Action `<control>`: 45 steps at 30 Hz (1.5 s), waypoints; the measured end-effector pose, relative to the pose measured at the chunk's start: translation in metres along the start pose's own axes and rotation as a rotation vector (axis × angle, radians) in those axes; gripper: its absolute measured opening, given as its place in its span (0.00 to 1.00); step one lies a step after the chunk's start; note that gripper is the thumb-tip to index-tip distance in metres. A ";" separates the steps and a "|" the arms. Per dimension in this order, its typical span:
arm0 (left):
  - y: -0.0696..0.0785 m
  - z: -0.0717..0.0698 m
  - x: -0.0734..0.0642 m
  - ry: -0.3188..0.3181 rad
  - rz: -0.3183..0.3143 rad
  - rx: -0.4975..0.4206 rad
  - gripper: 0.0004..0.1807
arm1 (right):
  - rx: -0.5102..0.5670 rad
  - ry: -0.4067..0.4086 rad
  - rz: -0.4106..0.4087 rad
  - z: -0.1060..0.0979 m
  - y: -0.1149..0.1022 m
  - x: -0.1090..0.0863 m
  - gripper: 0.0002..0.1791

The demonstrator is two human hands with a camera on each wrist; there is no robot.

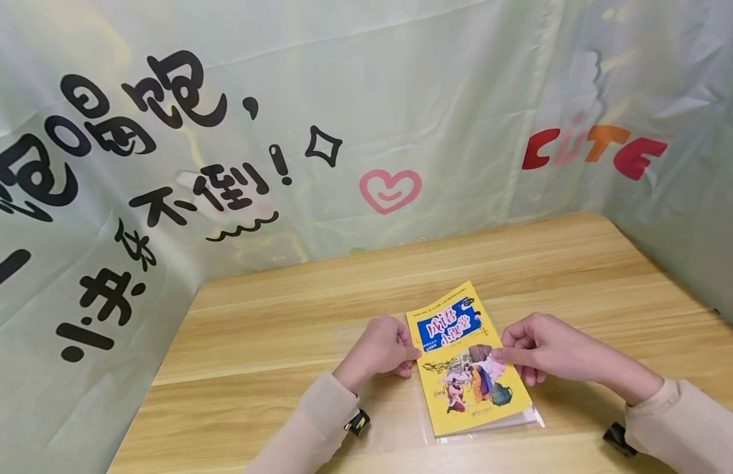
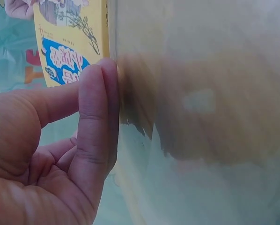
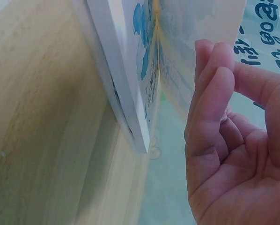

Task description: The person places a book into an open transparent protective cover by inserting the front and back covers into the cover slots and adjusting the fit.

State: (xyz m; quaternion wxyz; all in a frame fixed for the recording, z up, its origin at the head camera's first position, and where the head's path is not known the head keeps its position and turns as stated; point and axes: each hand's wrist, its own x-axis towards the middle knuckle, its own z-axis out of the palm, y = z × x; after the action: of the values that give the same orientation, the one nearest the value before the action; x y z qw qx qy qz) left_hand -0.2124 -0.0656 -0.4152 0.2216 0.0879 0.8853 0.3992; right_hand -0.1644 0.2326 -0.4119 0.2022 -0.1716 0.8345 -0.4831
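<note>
Pinching yellow illustrated paperback (image 1: 468,372) at its left edge with fingers of left hand (image 1: 383,345), at its lifted front cover (image 3: 203,21) with those of right hand (image 1: 538,345). Sits on clear plastic sheet (image 1: 401,415) atop wood-grain tabletop (image 1: 254,368). Best to steady spine side, swing cover evenly, no creasing.

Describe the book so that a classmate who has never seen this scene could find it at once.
Start at the wooden table in front of the printed cloth. On it, between the left hand and the right hand, lies the book. Its yellow cover with a blue title panel sets it apart from the clear plastic beneath it.
</note>
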 end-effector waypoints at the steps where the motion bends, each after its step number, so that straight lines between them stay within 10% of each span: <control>1: 0.000 0.001 -0.001 -0.001 0.004 0.001 0.12 | 0.001 -0.001 -0.005 0.000 0.000 0.000 0.13; 25: -0.007 -0.013 -0.018 0.073 0.073 0.086 0.12 | -0.013 0.114 0.016 0.000 -0.016 0.000 0.20; 34: -0.014 -0.022 -0.028 0.294 0.180 0.431 0.14 | 0.064 0.113 -0.043 0.001 -0.021 0.002 0.19; 45: -0.024 -0.026 -0.038 0.323 0.156 0.566 0.19 | 0.055 0.133 -0.098 0.005 -0.028 0.005 0.22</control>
State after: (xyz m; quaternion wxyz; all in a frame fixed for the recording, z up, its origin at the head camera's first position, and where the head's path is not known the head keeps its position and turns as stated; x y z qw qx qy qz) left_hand -0.1901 -0.1113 -0.4055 0.0142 0.1492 0.9753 0.1623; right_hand -0.1640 0.2133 -0.3899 0.1271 -0.1743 0.8230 -0.5255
